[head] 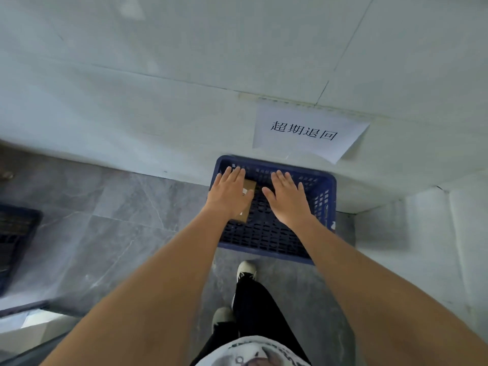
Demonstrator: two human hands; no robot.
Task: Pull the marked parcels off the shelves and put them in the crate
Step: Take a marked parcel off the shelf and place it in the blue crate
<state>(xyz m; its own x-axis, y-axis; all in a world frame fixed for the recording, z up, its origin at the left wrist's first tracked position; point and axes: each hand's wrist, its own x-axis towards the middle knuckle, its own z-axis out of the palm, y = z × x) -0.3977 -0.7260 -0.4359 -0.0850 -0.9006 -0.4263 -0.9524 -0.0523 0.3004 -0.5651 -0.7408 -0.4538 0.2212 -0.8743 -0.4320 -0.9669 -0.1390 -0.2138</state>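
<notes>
A blue plastic crate (pixel 326 196) with slotted walls stands on the floor against the wall. Inside it, at the left, lies a small brown cardboard parcel (pixel 248 190) with white labels. My left hand (pixel 229 192) hovers above the parcel with fingers straight and spread, covering most of it; I cannot tell whether it touches the parcel. My right hand (pixel 289 198) is held flat over the crate's middle, fingers straight, holding nothing.
A white paper sign (pixel 309 132) with printed characters hangs on the wall above the crate. A second dark crate (pixel 15 233) sits at the left edge. My feet (pixel 245 270) stand on grey floor tiles just in front of the crate.
</notes>
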